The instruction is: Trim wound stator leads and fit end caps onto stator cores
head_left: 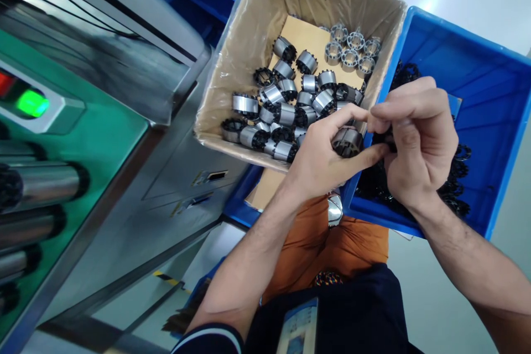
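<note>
My left hand [321,155] curls round a metal ring-shaped core [347,142] with slotted ends, over the right edge of the carton. Its thumb and forefinger reach toward my right hand [418,138], whose fingers are pinched around a small black part, mostly hidden by the fingertips. Both hands meet above the border between the carton and the blue bin. Inside the lined carton [232,50] lie several metal cores with black toothed ends [244,104] and, at the upper right, several bare metal cores [350,58].
The blue bin [489,88] at the right holds many black toothed rings [454,188]. At the left stands a machine with a green surface [103,149], a lit green button [33,104] and several metal cylinders [50,183]. A grey cabinet [166,177] stands beside the carton.
</note>
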A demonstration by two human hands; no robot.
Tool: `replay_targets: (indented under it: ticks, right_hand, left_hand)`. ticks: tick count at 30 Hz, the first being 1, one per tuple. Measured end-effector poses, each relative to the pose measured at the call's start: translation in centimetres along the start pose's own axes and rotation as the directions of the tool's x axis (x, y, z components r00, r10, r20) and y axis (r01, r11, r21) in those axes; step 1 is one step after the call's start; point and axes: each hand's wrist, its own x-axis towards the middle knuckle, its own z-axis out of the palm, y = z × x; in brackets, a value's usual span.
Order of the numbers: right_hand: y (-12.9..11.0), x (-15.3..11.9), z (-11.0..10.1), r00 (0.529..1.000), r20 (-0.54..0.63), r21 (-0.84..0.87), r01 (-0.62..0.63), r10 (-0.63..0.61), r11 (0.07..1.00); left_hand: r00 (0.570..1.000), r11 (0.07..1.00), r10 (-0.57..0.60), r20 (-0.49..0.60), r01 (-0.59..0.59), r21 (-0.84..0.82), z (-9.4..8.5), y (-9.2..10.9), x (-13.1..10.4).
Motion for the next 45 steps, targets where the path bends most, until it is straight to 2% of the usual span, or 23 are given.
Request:
replay_targets:
  ticks: [4,7,9,11,15,21,26,28,31,33,36,38,41,43,45]
  right_hand:
    - [-0.5,-0.3,-0.6,0.989,0.106,-0.070,0.111,-0.103,0.991]
    - [0.1,0.1,-0.8,0.977,0.125,-0.068,0.184,-0.174,0.981]
    - [1.0,0.7,-1.0,0.978,0.145,-0.047,0.159,-0.150,0.986]
    - [1.8,1.0,-1.1,0.979,0.178,-0.006,0.103,-0.101,0.995]
    - [2.5,1.0,-1.0,0.982,0.184,0.067,0.025,-0.037,0.997]
    - [1.5,0.8,-0.5,0.993,0.116,0.094,-0.027,0.016,0.995]
    - [0.7,1.0,0.1,0.995,0.001,0.162,-0.098,0.099,0.982]
    - [0.7,1.0,0.2,0.995,0.020,0.159,-0.096,0.094,0.983]
    - [0.9,1.0,0.0,0.988,0.124,0.134,-0.108,0.091,0.985]
    - [1.0,0.9,0.0,0.981,0.144,0.155,-0.151,0.129,0.976]
    - [0.9,1.1,-0.1,0.969,0.127,0.272,-0.242,0.214,0.932]
    - [0.5,1.5,-0.3,0.951,0.137,0.392,-0.308,0.276,0.867]
    - [-0.2,2.0,-0.6,0.939,0.172,0.567,-0.342,0.298,0.750]
    - [-0.6,2.2,-0.8,0.934,0.189,0.643,-0.350,0.302,0.681]
    - [-0.9,2.2,-0.9,0.920,0.193,0.663,-0.378,0.341,0.646]
  left_hand:
    - [0.997,0.996,-0.054,-0.047,0.050,-0.076,0.1,0.0,-0.1]
    - [0.980,0.992,-0.012,-0.198,-0.013,-0.124,0.3,-0.3,-0.1]
    - [0.958,0.979,-0.016,-0.285,-0.043,-0.198,0.5,-0.6,-0.1]
    - [0.946,0.967,-0.020,-0.325,-0.064,-0.246,0.6,-0.7,0.0]
    - [0.944,0.959,-0.027,-0.329,-0.069,-0.275,0.5,-0.5,0.0]
    - [0.944,0.852,-0.118,-0.308,-0.062,-0.520,0.0,-0.3,0.5]
    - [0.950,0.912,-0.095,-0.299,-0.037,-0.408,0.4,-1.2,0.6]
    - [0.948,0.925,-0.086,-0.305,-0.038,-0.378,0.6,-1.1,0.5]
    - [0.962,0.945,-0.106,-0.252,0.019,-0.327,0.7,-0.9,0.4]
    - [0.972,0.950,-0.099,-0.215,0.028,-0.310,0.6,-0.9,0.3]
    - [0.977,0.944,-0.091,-0.191,0.024,-0.330,0.3,-1.3,0.1]
    - [0.982,0.951,-0.094,-0.167,0.039,-0.306,0.1,-1.3,0.1]
    - [0.995,0.970,-0.101,-0.012,0.096,-0.224,-0.3,-0.7,0.1]
    - [0.985,0.968,-0.121,0.126,0.145,-0.204,-0.5,-0.1,0.2]
    - [0.971,0.960,-0.144,0.191,0.184,-0.211,-0.6,0.4,0.3]
